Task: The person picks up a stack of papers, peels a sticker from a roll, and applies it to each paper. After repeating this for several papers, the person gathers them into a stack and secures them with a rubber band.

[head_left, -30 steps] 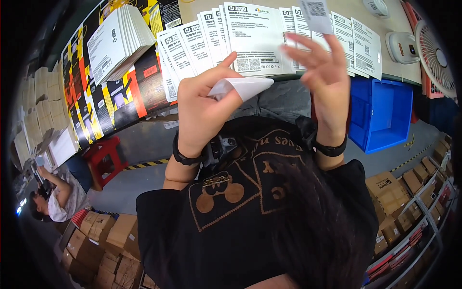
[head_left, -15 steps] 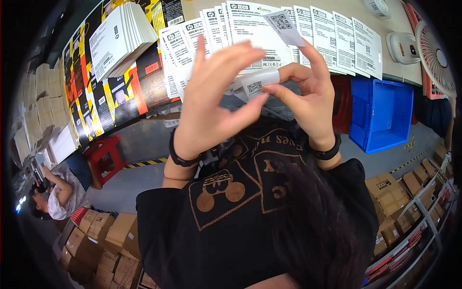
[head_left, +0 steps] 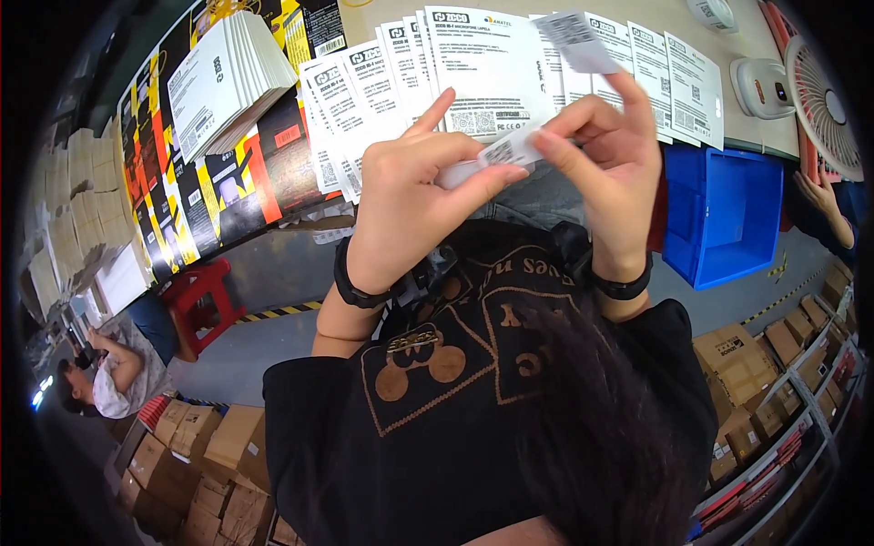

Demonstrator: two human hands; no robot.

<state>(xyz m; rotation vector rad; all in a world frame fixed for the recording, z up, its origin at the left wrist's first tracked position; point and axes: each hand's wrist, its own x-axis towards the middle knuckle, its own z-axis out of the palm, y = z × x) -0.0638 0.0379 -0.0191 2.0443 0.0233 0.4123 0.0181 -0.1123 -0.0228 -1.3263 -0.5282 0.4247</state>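
My left hand (head_left: pixel 414 187) pinches a strip of white labels (head_left: pixel 505 153) between thumb and fingers, its index finger pointing up. On the other end of the strip, the thumb and a finger of my right hand (head_left: pixel 605 173) are closed. A separate white label with a printed code (head_left: pixel 579 44) clings to a raised fingertip of that hand. Beyond both hands, white printed cards (head_left: pixel 482 64) lie overlapped in a row on the table, codes on their faces. How much of the strip sits inside my left palm is hidden.
A thick stack of white cards (head_left: pixel 205 91) rests on black, yellow and red printed boxes (head_left: pixel 246 177) at left. A blue crate (head_left: pixel 724 214) stands at right, below a white fan (head_left: pixel 824 105). Another person (head_left: pixel 114 369) sits at far left; another person's hand (head_left: pixel 819 196) shows at right.
My left hand, spread and blurred before, has come down and closed on the label strip. My right hand has shifted right, with the loose label still on its fingertip.
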